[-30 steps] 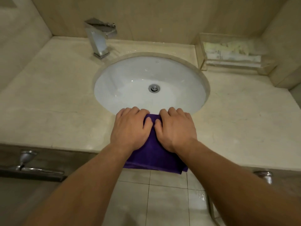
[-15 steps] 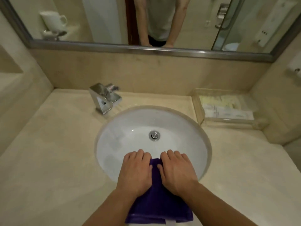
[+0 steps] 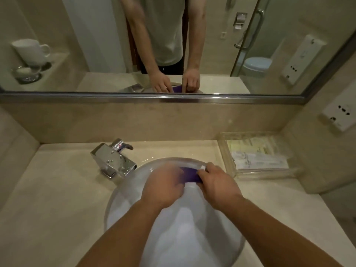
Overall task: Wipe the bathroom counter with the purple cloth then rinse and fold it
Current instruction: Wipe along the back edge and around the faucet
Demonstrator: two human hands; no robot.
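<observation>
Purple cloth (image 3: 189, 175) is bunched over the sink (image 3: 123, 205), just right of the faucet (image 3: 113, 158); our left hand (image 3: 163, 186) and right hand (image 3: 218, 185) both clench fingers (image 3: 209, 168) round it; we judge it best to hold it low beneath that faucet and squeeze evenly.

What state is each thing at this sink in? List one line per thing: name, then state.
purple cloth, bunched, gripped at both ends
left hand, blurred, gripping the cloth
right hand, pinching the cloth's end
faucet, no water stream visible
sink, drain hidden from view
clear tray, on the counter, holding packets
</observation>
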